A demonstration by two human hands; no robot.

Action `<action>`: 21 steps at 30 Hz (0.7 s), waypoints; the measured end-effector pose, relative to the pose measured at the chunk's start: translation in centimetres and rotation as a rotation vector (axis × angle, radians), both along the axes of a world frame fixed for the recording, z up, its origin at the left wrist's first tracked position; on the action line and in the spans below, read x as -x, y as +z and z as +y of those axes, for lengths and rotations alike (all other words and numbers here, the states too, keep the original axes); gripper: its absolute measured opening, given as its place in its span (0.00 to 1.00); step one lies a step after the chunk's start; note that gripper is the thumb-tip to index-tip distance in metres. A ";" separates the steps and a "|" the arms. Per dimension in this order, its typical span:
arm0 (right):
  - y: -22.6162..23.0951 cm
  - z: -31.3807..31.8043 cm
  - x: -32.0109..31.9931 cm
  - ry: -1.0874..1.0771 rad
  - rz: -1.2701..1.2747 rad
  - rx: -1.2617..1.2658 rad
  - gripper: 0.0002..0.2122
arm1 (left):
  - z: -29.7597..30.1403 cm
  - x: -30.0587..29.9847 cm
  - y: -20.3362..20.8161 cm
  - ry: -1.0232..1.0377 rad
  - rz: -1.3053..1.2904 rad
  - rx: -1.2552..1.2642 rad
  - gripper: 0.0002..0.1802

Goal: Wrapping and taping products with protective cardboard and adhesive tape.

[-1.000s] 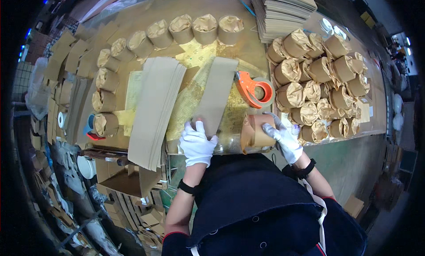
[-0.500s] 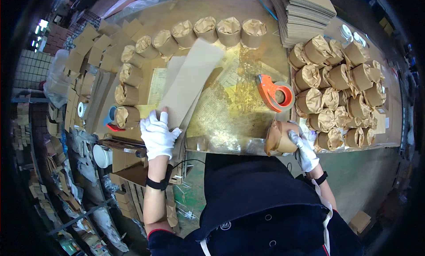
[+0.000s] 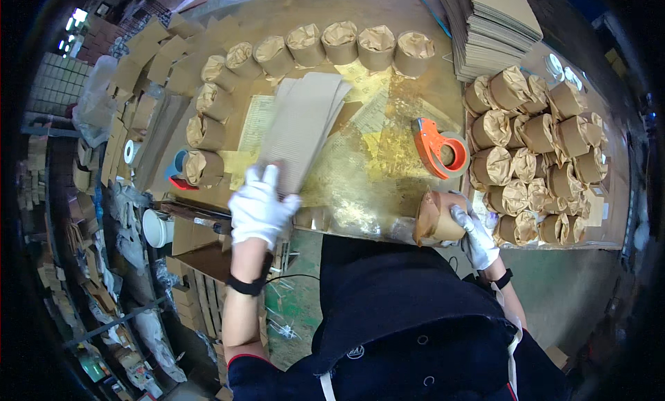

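Note:
My left hand [image 3: 262, 205], in a white glove, is at the near end of a fanned pile of long grey-brown cardboard strips [image 3: 305, 124]. Its fingers are spread, with the index finger and thumb touching the pile's end. By the table's front edge, my gloved right hand [image 3: 478, 233] grips a brown cardboard cylinder [image 3: 440, 219] tipped on its side, with brown paper at its left end. The far fingers of that hand are hidden behind the cylinder. An orange tape dispenser [image 3: 435, 150] with a tape roll lies just beyond it.
Paper-topped cardboard cylinders [image 3: 340, 45] form a curved row along the table's back and left. Many more are heaped at right [image 3: 524, 133]. Flat cardboard sheets [image 3: 495, 33] are stacked at the back right. A blue-and-red tape dispenser [image 3: 177, 172] sits at the left.
My left hand has moved slightly right and nearer along the strips, and the top strip has come into line with the pile. My right hand keeps its hold on the cylinder.

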State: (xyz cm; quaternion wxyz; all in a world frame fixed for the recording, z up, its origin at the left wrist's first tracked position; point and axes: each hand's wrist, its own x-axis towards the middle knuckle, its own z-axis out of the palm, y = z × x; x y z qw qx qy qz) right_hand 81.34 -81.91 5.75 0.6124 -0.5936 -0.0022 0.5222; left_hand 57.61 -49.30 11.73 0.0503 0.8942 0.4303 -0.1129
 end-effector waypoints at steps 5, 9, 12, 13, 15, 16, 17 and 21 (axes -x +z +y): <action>0.7 1.9 -0.5 0.048 0.033 0.027 0.33 | -10.9 -8.5 -6.4 -0.119 0.022 0.407 0.40; 0.6 5.4 -1.3 0.181 0.003 0.137 0.36 | -14.7 -6.2 -15.3 -0.295 -0.071 0.511 0.22; -1.1 8.6 -0.8 0.298 0.000 0.143 0.40 | -14.6 -1.1 -16.3 -0.502 -0.241 0.415 0.13; -2.3 9.6 -0.4 0.349 -0.009 0.119 0.41 | -15.0 0.4 -18.4 -0.518 -0.291 0.367 0.12; -6.1 10.8 -0.7 0.507 -0.084 0.163 0.45 | -14.8 0.0 -18.0 -0.664 -0.438 0.203 0.10; -5.7 11.8 -0.1 0.542 -0.124 0.258 0.47 | -14.2 -0.5 -16.2 -0.638 -0.486 0.216 0.10; -5.2 12.7 0.4 0.577 -0.160 0.353 0.49 | -13.5 -1.1 -14.5 -0.614 -0.539 0.227 0.09; -4.8 15.1 -2.2 0.944 -0.852 0.448 0.45 | -9.2 -4.4 -11.4 -0.577 -0.827 0.019 0.12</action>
